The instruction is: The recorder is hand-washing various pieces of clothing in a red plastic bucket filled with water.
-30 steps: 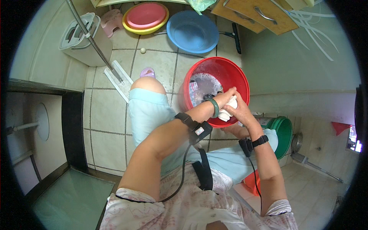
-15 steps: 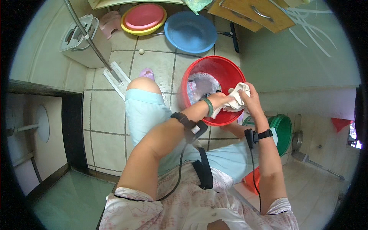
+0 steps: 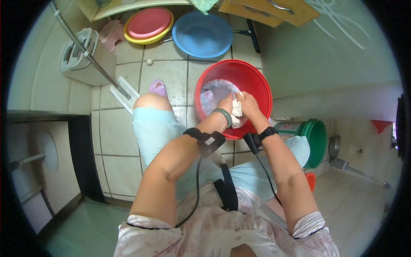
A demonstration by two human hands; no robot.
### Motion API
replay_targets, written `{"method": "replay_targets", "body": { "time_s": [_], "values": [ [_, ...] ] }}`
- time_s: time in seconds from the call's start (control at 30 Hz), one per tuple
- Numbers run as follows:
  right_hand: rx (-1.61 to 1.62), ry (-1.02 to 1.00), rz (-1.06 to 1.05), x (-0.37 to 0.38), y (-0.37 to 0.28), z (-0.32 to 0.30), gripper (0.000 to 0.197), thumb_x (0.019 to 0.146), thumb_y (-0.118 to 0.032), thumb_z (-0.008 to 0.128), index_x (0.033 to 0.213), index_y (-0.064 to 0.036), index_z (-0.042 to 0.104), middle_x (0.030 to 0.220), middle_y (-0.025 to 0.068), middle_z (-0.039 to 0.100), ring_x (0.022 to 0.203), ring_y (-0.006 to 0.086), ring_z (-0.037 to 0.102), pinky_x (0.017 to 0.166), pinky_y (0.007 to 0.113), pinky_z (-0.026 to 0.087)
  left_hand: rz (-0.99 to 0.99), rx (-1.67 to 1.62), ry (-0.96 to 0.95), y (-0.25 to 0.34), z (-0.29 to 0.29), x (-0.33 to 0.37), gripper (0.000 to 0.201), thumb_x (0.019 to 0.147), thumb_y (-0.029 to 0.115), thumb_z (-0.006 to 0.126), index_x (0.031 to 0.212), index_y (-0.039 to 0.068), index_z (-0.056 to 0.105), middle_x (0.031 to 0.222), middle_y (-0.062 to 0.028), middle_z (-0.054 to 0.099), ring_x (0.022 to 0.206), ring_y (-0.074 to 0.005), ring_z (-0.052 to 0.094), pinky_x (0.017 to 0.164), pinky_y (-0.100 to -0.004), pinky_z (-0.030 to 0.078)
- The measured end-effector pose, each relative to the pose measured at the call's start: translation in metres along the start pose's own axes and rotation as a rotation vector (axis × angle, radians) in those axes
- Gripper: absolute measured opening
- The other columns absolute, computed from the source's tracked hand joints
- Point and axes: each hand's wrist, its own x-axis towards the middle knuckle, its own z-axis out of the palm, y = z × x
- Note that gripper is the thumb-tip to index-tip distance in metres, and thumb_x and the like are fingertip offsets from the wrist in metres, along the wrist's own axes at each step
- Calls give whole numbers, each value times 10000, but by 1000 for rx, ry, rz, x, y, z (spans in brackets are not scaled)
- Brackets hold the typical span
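Between my knees a red bucket (image 3: 262, 83) holds cloudy, sudsy water (image 3: 219, 89) with some patterned cloth (image 3: 207, 99) at its left side. Both my hands are down inside the bucket, close together. My left hand (image 3: 225, 104), with a green bangle at the wrist, is closed on a bunched white cloth (image 3: 236, 113). From the other side my right hand (image 3: 250, 105) grips the same cloth, fingers curled around its upper part. The cloth's lower end hangs between the wrists toward the near bucket wall. Some fingertips are hidden by the hands and the cloth.
Beyond the bucket lie a blue basin (image 3: 202, 35) and a pink basin (image 3: 149, 22) stacked in a yellow one (image 3: 170, 32). A flat mop (image 3: 124, 92) leans by a grey-white bin (image 3: 92, 70) at left. A green bucket (image 3: 316, 145) stands right of my knee.
Both hands have moved left and lower into the red bucket, bringing the white cloth from its right rim toward the middle. The view has shifted slightly.
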Motion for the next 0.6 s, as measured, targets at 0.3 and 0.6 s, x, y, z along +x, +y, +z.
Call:
{"method": "replay_targets", "body": {
  "time_s": [0.3, 0.6],
  "values": [
    [903, -118, 131, 71, 9, 18, 355, 843, -351, 553, 856, 2, 585, 785, 84, 621, 710, 167, 573, 710, 332, 454, 415, 266, 466, 41, -8, 6, 542, 871, 344, 465, 1243, -38, 368, 1167, -198, 491, 1069, -280, 485, 924, -358, 366],
    [4, -229, 97, 117, 46, 139, 656, 723, -285, 684, 1251, -41, 382, 1131, 245, 551, 1056, 377, 535, 887, 406, 432, 240, 201, 343, 44, -4, -35, 448, 877, 330, 484, 1259, 132, 359, 1121, -69, 487, 985, -180, 504, 808, -346, 404]
  ]
}}
